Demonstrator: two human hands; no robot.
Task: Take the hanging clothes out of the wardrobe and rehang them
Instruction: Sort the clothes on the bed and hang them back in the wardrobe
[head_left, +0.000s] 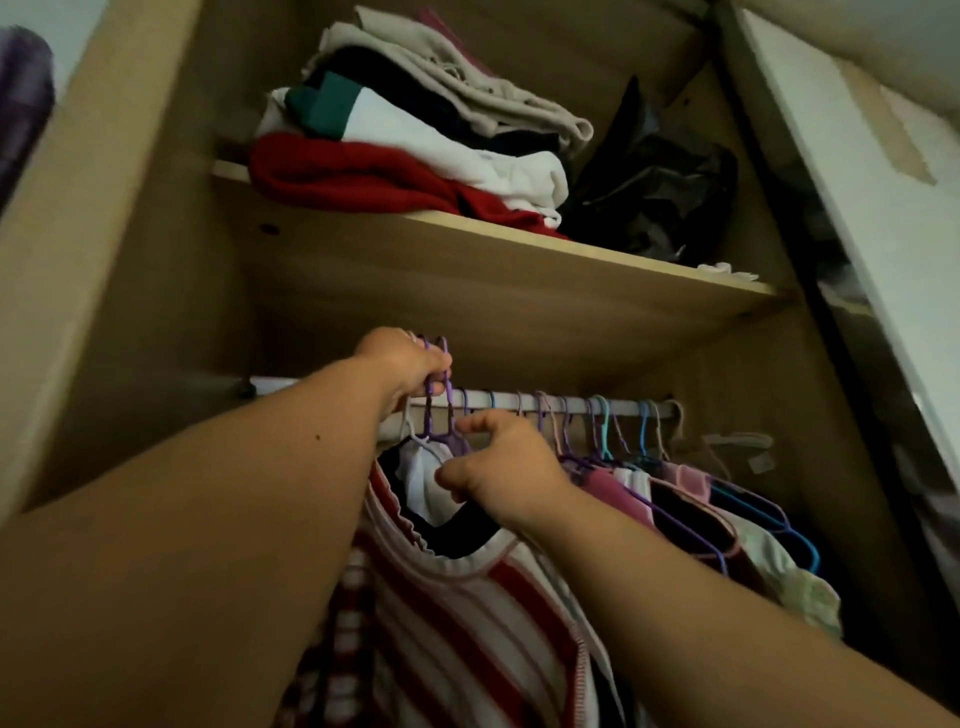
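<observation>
We see the left hand (410, 366) raised at the white metal wardrobe rail (545, 402), its fingers (434, 371) closed around the hooks of purple plastic hangers (432, 410). The right hand (506, 465) pinches a hanger shoulder just below, fingers narrow. The red-and-white striped top (447, 634) hangs nearest us. Folded clothes (410, 135) sit stacked on the wooden shelf (519, 270) above.
</observation>
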